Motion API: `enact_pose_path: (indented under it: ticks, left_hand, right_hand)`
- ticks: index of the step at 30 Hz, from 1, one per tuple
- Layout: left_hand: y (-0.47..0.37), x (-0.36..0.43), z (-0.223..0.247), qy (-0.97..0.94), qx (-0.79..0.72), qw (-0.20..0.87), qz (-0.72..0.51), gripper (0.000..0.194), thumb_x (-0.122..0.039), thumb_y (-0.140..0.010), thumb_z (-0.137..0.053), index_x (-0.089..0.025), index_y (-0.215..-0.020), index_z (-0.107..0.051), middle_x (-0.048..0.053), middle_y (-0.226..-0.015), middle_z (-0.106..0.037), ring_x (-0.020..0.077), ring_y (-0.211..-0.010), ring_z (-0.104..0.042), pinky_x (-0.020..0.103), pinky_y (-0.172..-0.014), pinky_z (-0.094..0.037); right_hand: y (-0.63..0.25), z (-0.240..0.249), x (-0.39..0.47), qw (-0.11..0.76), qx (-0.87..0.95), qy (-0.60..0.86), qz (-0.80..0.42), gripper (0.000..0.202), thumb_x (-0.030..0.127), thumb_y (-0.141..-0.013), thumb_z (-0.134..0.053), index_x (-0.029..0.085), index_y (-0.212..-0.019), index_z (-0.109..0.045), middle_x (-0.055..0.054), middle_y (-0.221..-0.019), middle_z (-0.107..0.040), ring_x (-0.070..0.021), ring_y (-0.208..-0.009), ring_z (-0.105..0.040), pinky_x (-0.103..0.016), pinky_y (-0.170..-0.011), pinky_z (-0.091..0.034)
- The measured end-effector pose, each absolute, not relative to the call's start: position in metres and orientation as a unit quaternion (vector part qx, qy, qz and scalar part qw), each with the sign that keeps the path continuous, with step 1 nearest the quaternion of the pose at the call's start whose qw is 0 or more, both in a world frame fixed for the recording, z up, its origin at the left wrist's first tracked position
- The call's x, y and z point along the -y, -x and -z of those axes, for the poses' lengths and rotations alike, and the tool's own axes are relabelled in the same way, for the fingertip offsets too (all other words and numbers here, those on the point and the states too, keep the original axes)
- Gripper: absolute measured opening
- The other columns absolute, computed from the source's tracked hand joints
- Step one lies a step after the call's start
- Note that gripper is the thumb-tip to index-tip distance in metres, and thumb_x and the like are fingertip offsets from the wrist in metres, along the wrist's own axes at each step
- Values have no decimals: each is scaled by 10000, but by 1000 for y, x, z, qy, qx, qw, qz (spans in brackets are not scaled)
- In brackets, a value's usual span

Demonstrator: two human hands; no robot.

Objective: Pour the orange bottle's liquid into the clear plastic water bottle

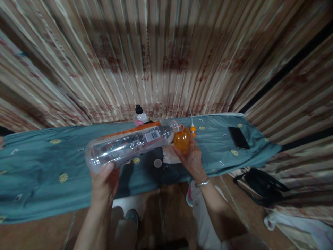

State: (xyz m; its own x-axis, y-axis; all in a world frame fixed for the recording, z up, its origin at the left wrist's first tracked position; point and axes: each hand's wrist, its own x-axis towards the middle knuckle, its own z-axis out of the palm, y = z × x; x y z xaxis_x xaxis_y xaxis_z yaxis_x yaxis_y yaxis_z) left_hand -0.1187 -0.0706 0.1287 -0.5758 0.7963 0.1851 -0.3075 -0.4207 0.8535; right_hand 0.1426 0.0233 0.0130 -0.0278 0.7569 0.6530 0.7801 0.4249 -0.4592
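A large clear plastic bottle point(125, 147) with an orange-edged label lies tilted in the air, its base in my left hand point(105, 180). Its uncapped-looking neck points right and meets the mouth of a small orange bottle point(181, 140). My right hand point(191, 158) is wrapped around that orange bottle from the right. Whether liquid passes between the two mouths I cannot tell. Behind them, an orange pump top point(192, 129) with a thin tube lies on the cloth. A round whitish cap point(157, 163) rests in front, beside a pale paper or tissue point(170, 154).
A teal patterned cloth point(39, 170) covers the long narrow table. At its back edge stands a clear bottle with a black cap point(139, 114), against a pleated curtain point(161, 62). A dark phone point(238, 137) lies to the right. On the floor sits a black bag point(262, 185).
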Motion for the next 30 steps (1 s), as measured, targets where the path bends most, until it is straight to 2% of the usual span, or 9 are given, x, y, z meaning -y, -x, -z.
enact_pose_path:
  ticks: [7, 10, 18, 25, 30]
  left_hand:
    - [114, 68, -120, -284, -425, 377, -772, 975, -476, -533, -1036, -395, -1424, -650, 77, -1342, -768, 361, -1152, -776, 452, -820, -711]
    - [109, 66, -116, -273, -418, 383, -777, 963, -468, -549, -1023, -367, -1430, -648, 85, -1336, -769, 363, -1147, -782, 443, -809, -717]
    - [100, 56, -105, -245, -405, 421, -774, 896, -455, -573, -996, -318, -1399, -676, 93, -1288, -779, 273, -974, -796, 283, -616, -661]
    - [89, 49, -99, -226, -388, 450, -772, 756, -439, -601, -980, -281, -1293, -722, 74, -1147, -810, 226, -823, -797, 277, -584, -655]
    - [81, 43, -98, -206, -378, 471, -770, 680, -425, -582, -978, -256, -1199, -749, 44, -1030, -817, 212, -832, -803, 270, -634, -668]
  right_hand:
    - [-147, -15, -25, 463, 706, 536, 18, 959, 772, -966, -621, 96, -1615, -416, -293, -1443, -689, -392, -1331, -703, -579, -1084, -611]
    - [-151, -18, -26, 463, 697, 547, -5, 952, 773, -946, -647, 117, -1604, -441, -265, -1443, -702, -371, -1316, -718, -538, -1065, -626]
    - [-165, -18, -28, 471, 673, 566, -67, 994, 756, -866, -741, 145, -1597, -458, -232, -1410, -734, -371, -1218, -763, -518, -985, -642]
    - [-176, -24, -30, 474, 655, 573, -132, 979, 766, -796, -792, 149, -1513, -536, -189, -1238, -801, -354, -1047, -798, -482, -885, -648]
    - [-181, -27, -31, 484, 630, 579, -182, 1036, 773, -724, -836, 141, -1496, -558, -205, -1265, -784, -379, -1077, -786, -542, -962, -636]
